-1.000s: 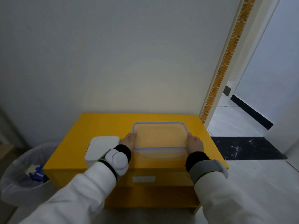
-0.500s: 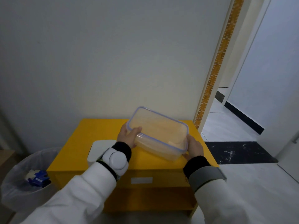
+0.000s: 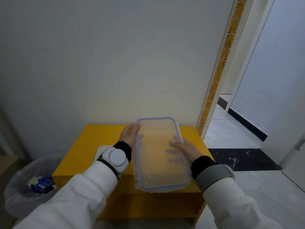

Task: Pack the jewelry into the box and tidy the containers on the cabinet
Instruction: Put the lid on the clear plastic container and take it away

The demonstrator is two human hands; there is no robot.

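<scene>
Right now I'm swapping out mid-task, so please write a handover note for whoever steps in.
Left hand and right hand: both grip the clear rectangular plastic container with blue-rimmed lid, held above the yellow cabinet.
White box: on the cabinet, mostly hidden behind the left wrist.
Done: container picked up; no jewelry visible.
Left: set the container down tidily.

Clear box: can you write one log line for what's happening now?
clear box: lifted, held lengthwise | left hand: gripping side | right hand: gripping side | yellow cabinet: below

container point(image 3: 162, 156) above cabinet point(image 3: 99, 141), bin point(image 3: 19, 192) left
</scene>
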